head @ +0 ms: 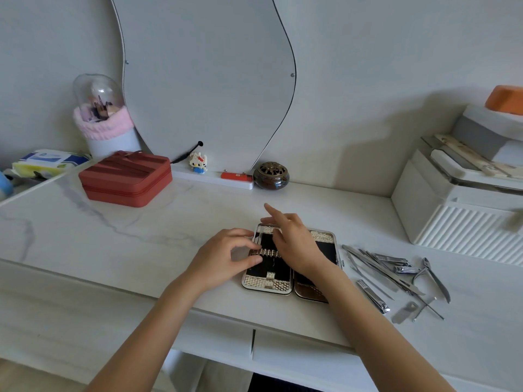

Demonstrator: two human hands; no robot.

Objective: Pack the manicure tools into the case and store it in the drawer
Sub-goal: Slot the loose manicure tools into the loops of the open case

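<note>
no lettering could be read anywhere in the view. the blue-and-white label on the wipes pack (49,159) at the far left and the pale marking on the small red box (235,175) below the mirror were both too blurred to make out.

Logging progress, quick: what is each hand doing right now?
Left hand: fingers curled, pinching the case at its left edge.
Right hand: open, fingers resting on the case, holding nothing.

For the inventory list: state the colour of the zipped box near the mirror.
The zipped box is brick red, seen in the head view.
</note>
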